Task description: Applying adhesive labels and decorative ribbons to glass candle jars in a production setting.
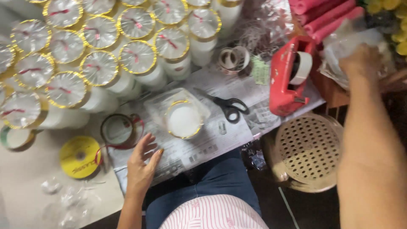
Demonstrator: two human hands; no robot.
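Observation:
My left hand (143, 163) rests flat and open on the newspaper-covered table (199, 148), just below a clear gold-rimmed lid (118, 129) with red ribbon. A clear tub with a gold rim (182, 119) lies on its side right of that hand. My right hand (360, 63) reaches far to the upper right and grips a clear plastic bag (345, 40) beside pink foam rolls (322, 17). Black scissors (227, 106) lie between the tub and a red tape dispenser (290, 76).
Several gold-rimmed clear tubs with red ribbon (99, 68) fill the upper left. A yellow ribbon spool (78, 156) sits at the left, tape rolls (233, 58) at top centre. A perforated round stool (307, 150) stands below the dispenser. Yellow flowers (390, 21) at top right.

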